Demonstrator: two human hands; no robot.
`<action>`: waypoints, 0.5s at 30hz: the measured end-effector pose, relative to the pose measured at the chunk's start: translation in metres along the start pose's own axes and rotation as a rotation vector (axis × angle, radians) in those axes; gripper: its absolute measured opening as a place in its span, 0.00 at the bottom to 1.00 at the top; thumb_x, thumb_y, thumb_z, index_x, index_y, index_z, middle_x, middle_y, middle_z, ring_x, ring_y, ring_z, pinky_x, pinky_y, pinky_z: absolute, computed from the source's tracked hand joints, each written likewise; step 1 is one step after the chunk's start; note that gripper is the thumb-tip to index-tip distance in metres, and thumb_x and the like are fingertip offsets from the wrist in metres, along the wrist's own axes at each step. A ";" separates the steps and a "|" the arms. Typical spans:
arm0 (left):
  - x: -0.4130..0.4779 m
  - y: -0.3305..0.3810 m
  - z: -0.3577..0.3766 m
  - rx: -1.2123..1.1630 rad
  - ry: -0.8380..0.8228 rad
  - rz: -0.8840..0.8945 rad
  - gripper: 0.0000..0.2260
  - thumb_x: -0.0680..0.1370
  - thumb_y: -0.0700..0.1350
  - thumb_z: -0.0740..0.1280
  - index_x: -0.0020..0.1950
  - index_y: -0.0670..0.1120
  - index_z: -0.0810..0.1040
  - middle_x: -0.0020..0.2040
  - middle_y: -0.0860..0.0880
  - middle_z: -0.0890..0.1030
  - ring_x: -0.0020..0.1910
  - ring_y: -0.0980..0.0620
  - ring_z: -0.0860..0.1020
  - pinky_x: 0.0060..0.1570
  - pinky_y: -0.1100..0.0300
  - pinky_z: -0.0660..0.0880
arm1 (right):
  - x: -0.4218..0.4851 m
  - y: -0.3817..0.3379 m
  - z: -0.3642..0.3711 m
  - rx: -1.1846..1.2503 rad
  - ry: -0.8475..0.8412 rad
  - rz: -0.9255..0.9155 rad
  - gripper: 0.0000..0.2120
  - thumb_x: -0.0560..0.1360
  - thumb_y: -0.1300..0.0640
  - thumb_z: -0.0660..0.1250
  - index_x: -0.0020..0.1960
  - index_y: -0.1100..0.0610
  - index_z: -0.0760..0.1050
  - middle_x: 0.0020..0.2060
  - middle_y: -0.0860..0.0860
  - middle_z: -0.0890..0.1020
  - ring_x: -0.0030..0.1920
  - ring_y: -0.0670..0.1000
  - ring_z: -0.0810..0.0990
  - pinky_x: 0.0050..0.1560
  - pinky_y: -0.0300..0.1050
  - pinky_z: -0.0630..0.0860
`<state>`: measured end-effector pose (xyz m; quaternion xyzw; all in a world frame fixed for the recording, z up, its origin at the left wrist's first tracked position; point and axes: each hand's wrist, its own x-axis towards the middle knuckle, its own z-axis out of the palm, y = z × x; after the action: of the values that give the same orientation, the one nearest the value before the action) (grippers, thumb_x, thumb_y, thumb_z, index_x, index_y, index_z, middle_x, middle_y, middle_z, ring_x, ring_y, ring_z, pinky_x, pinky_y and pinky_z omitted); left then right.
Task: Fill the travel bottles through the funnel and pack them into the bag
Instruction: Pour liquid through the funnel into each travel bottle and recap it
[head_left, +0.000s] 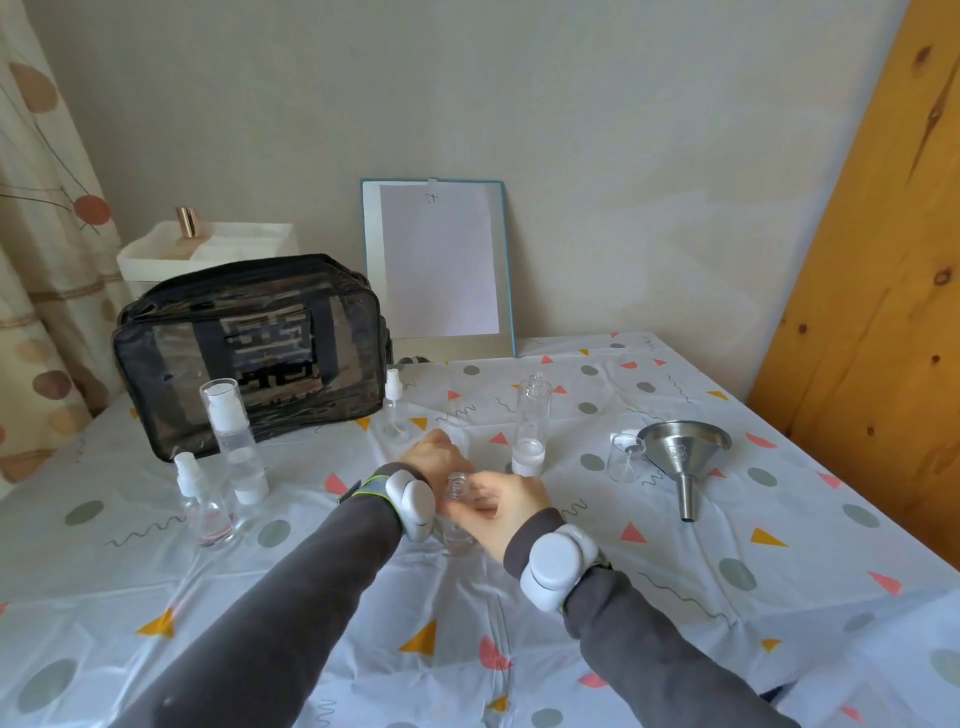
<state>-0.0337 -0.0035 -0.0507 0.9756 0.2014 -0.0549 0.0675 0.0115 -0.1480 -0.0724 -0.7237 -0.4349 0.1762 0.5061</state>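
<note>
A small clear bottle (458, 519) with an open threaded neck stands on the table between my hands. My right hand (504, 506) grips it at the shoulder, fingers curled round it. My left hand (435, 458) is just behind and left of the neck; its fingers are hidden, so I cannot tell what it holds. The steel funnel (683, 457) lies on its side to the right, apart from both hands. The black see-through bag (249, 353) stands at the back left, closed.
On the left stand a tall pump bottle (232, 441) and a small spray bottle (200, 512). Behind my hands are another spray bottle (395, 410), a tall open bottle (530, 421) and a clear cap (623, 460). A white-sheeted board (439, 265) leans on the wall.
</note>
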 end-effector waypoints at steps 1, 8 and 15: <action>-0.003 0.000 -0.001 -0.048 0.069 -0.024 0.12 0.78 0.46 0.62 0.58 0.45 0.78 0.55 0.44 0.77 0.61 0.44 0.70 0.58 0.59 0.66 | 0.000 0.000 0.000 -0.008 -0.004 -0.007 0.15 0.65 0.50 0.75 0.49 0.54 0.80 0.41 0.47 0.84 0.42 0.41 0.82 0.49 0.35 0.78; -0.051 0.002 -0.050 -1.048 0.928 -0.307 0.10 0.72 0.51 0.71 0.51 0.49 0.82 0.39 0.56 0.81 0.35 0.65 0.78 0.39 0.72 0.71 | -0.002 -0.001 -0.004 -0.080 -0.005 0.000 0.21 0.65 0.45 0.75 0.53 0.55 0.79 0.43 0.45 0.82 0.43 0.40 0.81 0.47 0.30 0.75; -0.087 0.020 -0.060 -1.730 0.951 -0.091 0.14 0.70 0.41 0.73 0.54 0.39 0.79 0.40 0.47 0.85 0.41 0.52 0.84 0.40 0.66 0.78 | -0.005 -0.006 -0.006 -0.109 0.018 0.009 0.18 0.65 0.44 0.74 0.49 0.55 0.79 0.38 0.42 0.78 0.37 0.34 0.77 0.41 0.23 0.71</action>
<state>-0.1004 -0.0465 0.0219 0.5017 0.2158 0.5065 0.6673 0.0100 -0.1551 -0.0654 -0.7537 -0.4360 0.1477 0.4691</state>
